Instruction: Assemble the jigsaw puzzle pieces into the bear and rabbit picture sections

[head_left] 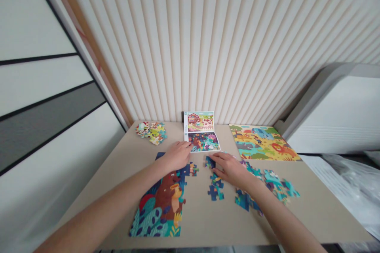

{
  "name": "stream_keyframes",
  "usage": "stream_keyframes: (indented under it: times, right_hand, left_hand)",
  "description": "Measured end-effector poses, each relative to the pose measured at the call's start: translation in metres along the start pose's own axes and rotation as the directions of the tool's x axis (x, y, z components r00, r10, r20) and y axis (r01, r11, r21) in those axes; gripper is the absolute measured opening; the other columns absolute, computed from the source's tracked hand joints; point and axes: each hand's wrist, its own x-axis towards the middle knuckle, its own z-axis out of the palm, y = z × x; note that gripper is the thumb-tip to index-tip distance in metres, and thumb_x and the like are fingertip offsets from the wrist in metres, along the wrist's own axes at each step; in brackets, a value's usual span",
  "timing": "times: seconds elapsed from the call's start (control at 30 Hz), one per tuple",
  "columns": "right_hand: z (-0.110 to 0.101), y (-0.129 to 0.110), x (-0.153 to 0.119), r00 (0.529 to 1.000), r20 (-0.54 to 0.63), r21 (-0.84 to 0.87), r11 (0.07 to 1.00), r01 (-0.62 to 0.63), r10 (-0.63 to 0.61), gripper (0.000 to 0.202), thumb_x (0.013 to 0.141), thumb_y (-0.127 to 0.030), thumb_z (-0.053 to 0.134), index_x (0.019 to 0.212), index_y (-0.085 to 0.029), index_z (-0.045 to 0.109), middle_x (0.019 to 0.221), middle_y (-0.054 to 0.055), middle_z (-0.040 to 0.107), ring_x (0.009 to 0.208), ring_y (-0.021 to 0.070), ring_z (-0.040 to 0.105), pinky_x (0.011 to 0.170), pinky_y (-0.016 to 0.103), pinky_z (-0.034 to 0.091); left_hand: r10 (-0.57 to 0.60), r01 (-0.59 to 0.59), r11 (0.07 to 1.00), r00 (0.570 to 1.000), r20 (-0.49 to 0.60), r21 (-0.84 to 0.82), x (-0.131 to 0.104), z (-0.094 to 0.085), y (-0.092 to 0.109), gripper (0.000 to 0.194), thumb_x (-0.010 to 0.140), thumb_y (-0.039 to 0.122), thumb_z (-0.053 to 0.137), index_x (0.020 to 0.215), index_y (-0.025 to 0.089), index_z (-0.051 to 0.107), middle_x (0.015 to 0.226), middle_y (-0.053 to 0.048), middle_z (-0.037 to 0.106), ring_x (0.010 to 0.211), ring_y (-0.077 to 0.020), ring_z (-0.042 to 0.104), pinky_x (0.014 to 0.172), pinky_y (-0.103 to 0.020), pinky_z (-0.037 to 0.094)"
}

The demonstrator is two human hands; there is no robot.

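A partly joined puzzle (166, 201) with a brown bear lies on the near left of the table. My left hand (178, 155) rests over its top end, fingers stretched toward the picture sheet; what lies beneath the palm is hidden. A piece with orange and green (193, 169) sticks out at the puzzle's right side. My right hand (230, 167) has thumb and index finger at opposite edges of a dark blue puzzle piece (209, 162). Just below lie more blue pieces (215, 192). Other loose pieces (274, 184) spread beside and partly under my right forearm.
Against the pleated wall leans a folded picture sheet (202, 132) showing a farm and a night scene. A pile of mixed pieces (152, 131) sits at the back left. The yellow animal puzzle (264, 143) lies at the back right. Clear plastic (353, 182) is beyond the right edge.
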Motion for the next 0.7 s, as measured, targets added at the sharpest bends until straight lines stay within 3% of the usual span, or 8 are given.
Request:
stream_keyframes:
  times: [0.07, 0.17, 0.43, 0.53, 0.7]
  right_hand:
    - [0.007, 0.005, 0.010, 1.000, 0.018, -0.008, 1.000, -0.004, 0.004, 0.048, 0.099, -0.026, 0.065, 0.146, -0.022, 0.064, 0.138, 0.014, 0.071, 0.128, 0.0293, 0.068, 0.111, 0.047, 0.054]
    - [0.011, 0.014, 0.015, 0.999, 0.027, -0.009, 1.000, -0.021, 0.021, 0.046, 0.096, -0.025, 0.066, 0.143, -0.022, 0.068, 0.136, 0.014, 0.073, 0.126, 0.0292, 0.069, 0.112, 0.047, 0.053]
    - [0.012, 0.023, 0.017, 0.998, 0.050, 0.010, 0.999, -0.034, 0.034, 0.046, 0.097, -0.023, 0.061, 0.143, -0.024, 0.069, 0.140, 0.012, 0.073, 0.130, 0.0280, 0.068, 0.113, 0.044, 0.052]
    - [0.012, 0.023, 0.022, 0.999, 0.048, 0.010, 1.000, -0.024, 0.024, 0.046, 0.098, -0.021, 0.060, 0.143, -0.024, 0.068, 0.140, 0.011, 0.073, 0.130, 0.0273, 0.068, 0.114, 0.044, 0.052]
    - [0.002, 0.007, 0.011, 0.999, 0.007, -0.018, 0.999, -0.049, 0.049, 0.043, 0.101, -0.021, 0.057, 0.143, -0.022, 0.068, 0.142, 0.013, 0.070, 0.131, 0.0290, 0.067, 0.114, 0.048, 0.051]
  left_hand:
    - [0.056, -0.057, 0.998, 0.998, 0.032, 0.005, 0.007, 0.002, -0.023, 0.039, 0.105, 0.030, 0.062, 0.142, 0.021, 0.062, 0.147, -0.013, 0.063, 0.132, -0.0279, 0.064, 0.112, -0.051, 0.053]
    - [0.105, -0.106, 0.994, 0.993, 0.055, 0.014, 0.017, 0.007, -0.040, 0.043, 0.102, 0.042, 0.069, 0.139, 0.020, 0.062, 0.143, -0.012, 0.063, 0.124, -0.0269, 0.066, 0.104, -0.052, 0.058]
    - [0.108, -0.108, 0.994, 0.993, 0.042, 0.009, 0.016, 0.017, -0.064, 0.043, 0.102, 0.042, 0.068, 0.138, 0.020, 0.063, 0.142, -0.012, 0.063, 0.122, -0.0263, 0.067, 0.102, -0.050, 0.059]
    - [0.083, -0.083, 0.996, 0.996, 0.034, -0.009, 0.016, 0.019, -0.069, 0.044, 0.103, 0.039, 0.067, 0.142, 0.020, 0.061, 0.149, -0.012, 0.061, 0.132, -0.0291, 0.063, 0.111, -0.056, 0.053]
    - [0.052, -0.053, 0.998, 0.998, -0.016, -0.040, 0.004, 0.009, -0.068, 0.047, 0.108, 0.019, 0.044, 0.153, 0.023, 0.057, 0.165, -0.011, 0.052, 0.155, -0.0270, 0.046, 0.130, -0.058, 0.031]
